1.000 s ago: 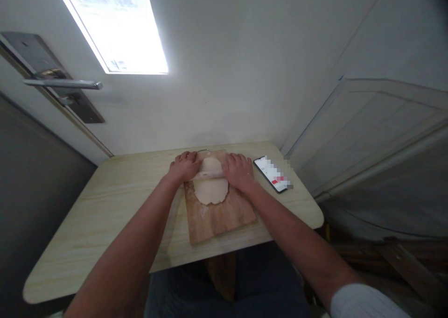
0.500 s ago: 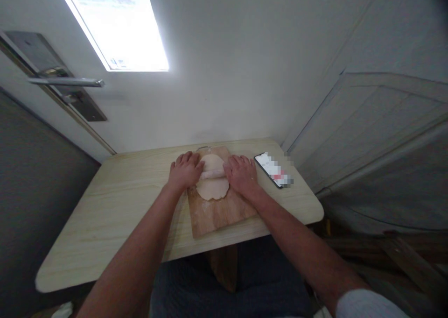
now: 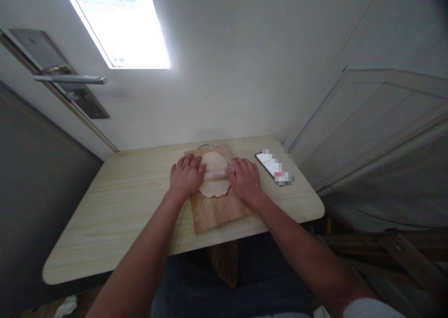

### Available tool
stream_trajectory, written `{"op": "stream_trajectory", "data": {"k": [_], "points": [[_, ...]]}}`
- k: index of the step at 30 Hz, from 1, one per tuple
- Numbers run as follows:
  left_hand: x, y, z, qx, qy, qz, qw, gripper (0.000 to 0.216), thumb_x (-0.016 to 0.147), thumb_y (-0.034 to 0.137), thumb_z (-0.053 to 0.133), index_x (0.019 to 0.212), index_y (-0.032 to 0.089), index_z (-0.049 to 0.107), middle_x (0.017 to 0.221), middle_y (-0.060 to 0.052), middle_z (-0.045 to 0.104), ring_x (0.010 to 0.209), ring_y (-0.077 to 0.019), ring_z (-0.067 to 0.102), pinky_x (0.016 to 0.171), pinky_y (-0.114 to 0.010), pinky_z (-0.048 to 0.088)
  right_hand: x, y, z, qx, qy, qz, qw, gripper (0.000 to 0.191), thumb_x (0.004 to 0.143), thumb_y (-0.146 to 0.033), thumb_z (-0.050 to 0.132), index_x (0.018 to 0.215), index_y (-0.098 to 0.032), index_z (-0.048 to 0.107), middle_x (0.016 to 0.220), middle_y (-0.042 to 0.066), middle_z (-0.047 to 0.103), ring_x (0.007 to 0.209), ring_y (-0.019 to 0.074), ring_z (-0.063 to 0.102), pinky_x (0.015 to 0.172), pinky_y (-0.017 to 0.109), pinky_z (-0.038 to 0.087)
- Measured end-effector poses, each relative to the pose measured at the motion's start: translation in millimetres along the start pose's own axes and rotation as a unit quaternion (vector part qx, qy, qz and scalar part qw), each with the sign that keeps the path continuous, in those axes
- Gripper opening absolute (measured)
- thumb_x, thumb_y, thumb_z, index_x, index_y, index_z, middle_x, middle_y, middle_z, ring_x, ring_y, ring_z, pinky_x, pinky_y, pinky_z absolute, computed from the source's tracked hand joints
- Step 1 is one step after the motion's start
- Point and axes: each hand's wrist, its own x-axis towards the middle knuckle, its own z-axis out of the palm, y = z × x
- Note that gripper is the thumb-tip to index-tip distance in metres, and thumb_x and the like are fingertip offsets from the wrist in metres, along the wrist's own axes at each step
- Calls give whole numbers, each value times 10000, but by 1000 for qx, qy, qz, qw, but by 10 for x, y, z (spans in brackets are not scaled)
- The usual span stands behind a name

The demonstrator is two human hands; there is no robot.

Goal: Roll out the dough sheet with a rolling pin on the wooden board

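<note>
A flat, pale sheet of dough (image 3: 214, 188) with a slightly wavy near edge lies on a wooden cutting board (image 3: 219, 213). Across its middle rests a floury rolling pin (image 3: 215, 174). My left hand (image 3: 188, 174) is closed over the pin's left end, and my right hand (image 3: 244, 175) over the right end, so both ends are hidden. White flour marks dust the board below the dough.
The light wood-grain table (image 3: 115, 206) stands against a white door with a metal handle (image 3: 70, 79) and a bright window. A phone (image 3: 271, 166), partly pixelated, lies right of the board. A metal ring (image 3: 206, 145) shows at the board's far edge.
Both hands and the rolling pin have shifted slightly towards me over the dough. The whole view has moved a little; the hands keep their hold.
</note>
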Motion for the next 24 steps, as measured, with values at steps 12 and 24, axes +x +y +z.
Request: {"op": "stream_trajectory", "data": {"k": [12,24], "points": [[-163,49,1,0,46,4,999,495,1024,481,288,1362,261,574,1521,-86,519,1390,-295,449,1115,-483,385,-107,-3,30,18,-13,34,999,524,1055,-485,313,1454,-202,498,1537,99,491,1426,316,361,1174,564,197],[43,30,-70,-20,-1,-1,1000,534,986,453,354,1471,252,451,1588,-111,432,1444,-304,393,1165,-593,313,367,-99,-35,-23,-34,32,999,469,1034,-505,339,1293,-227,615,1316,136,655,1303,348,471,1123,668,209]]}}
